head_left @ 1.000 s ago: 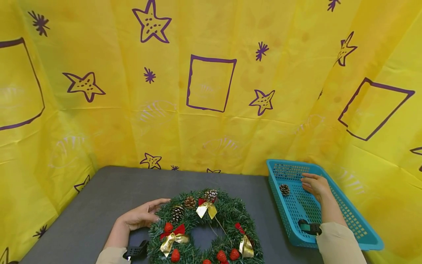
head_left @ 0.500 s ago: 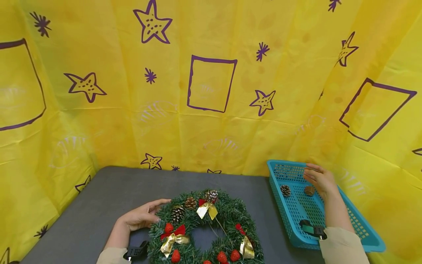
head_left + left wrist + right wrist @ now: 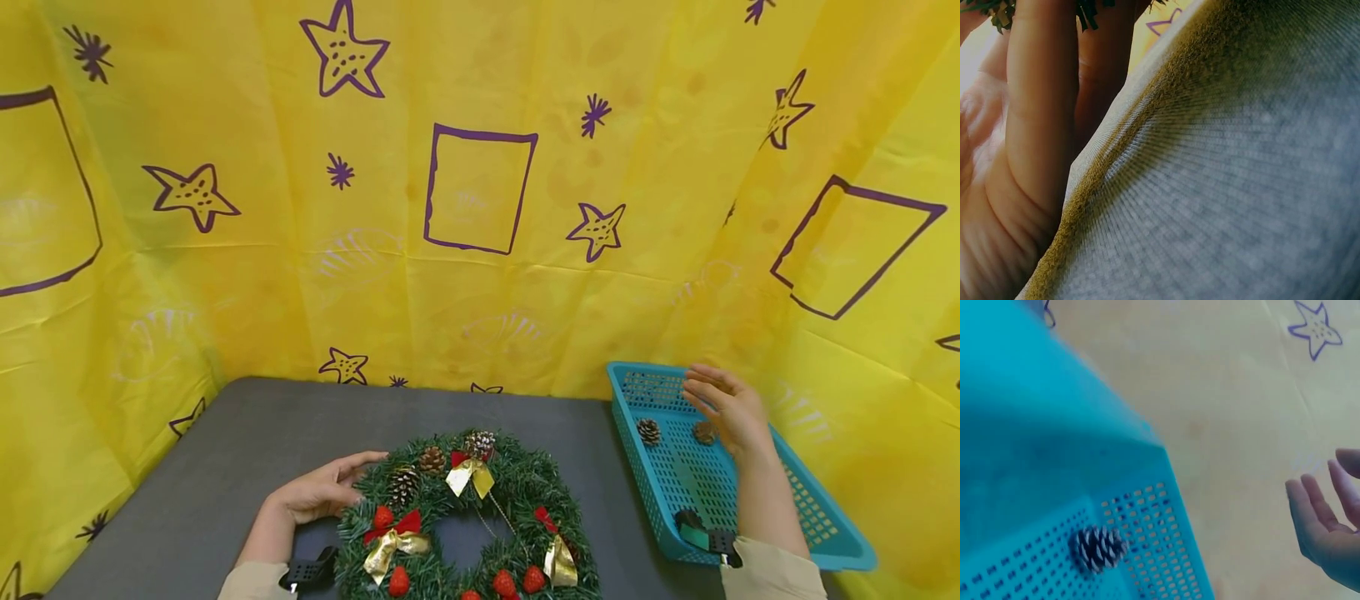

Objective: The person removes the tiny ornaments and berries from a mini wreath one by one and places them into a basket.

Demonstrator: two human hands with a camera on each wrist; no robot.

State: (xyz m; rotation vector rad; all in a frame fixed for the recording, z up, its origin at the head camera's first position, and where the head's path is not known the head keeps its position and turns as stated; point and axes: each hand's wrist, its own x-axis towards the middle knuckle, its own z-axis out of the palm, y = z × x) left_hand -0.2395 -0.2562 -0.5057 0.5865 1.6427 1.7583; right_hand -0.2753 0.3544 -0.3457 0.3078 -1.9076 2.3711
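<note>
Left fingers [image 3: 1041, 100] grip the bristly, ring-shaped wreath [image 3: 534, 483]; right fingers [image 3: 1302, 509] hang relaxed above a perforated plastic basket [image 3: 697, 472].

A green wreath [image 3: 542, 487] trimmed with gold bows [image 3: 396, 544] and red berries [image 3: 399, 581] lies on a dark table [image 3: 300, 417], the left hand [image 3: 324, 487] touching its edge. Two pinecones [image 3: 648, 432] sit in a blue basket [image 3: 642, 479] near the right hand [image 3: 733, 413].
</note>
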